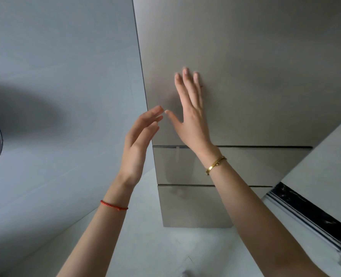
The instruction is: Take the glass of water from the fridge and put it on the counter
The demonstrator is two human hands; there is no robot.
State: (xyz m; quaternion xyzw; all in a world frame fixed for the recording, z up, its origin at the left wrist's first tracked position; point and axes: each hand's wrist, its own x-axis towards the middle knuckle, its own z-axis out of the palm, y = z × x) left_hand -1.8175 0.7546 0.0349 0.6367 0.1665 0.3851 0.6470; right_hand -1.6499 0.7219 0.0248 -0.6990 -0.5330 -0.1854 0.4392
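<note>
Two hands up at the fridge door (255, 72), neither holding anything. Your right hand (191, 116) lies flat on the upper door panel, fingers spread and extended, palm toward the metal; fingertips appear to touch the surface. Your left hand (140, 140) sits just beside the door's left edge, fingers loosely curved and parted, its grip unclosed, fingertips close to the right thumb.

Judgement: the left hand is placed to hook the door's free edge, since no handle shows on the panel; the right hand steadies or feels for the seam. The door looks closed.

Materials: the door is brushed grey metal, matte, flat, with a soft reflection of your arm. Two dark horizontal seams below mark drawer fronts (245, 164). The wall (61, 56) to the left is pale grey and smooth. A red string bracelet (113, 205) is on the left wrist, a gold chain bracelet (215, 163) on the right.

Glass of water: not visible; by the task, inside the fridge. The desk it goes to is not clearly identifiable in this view.
</note>
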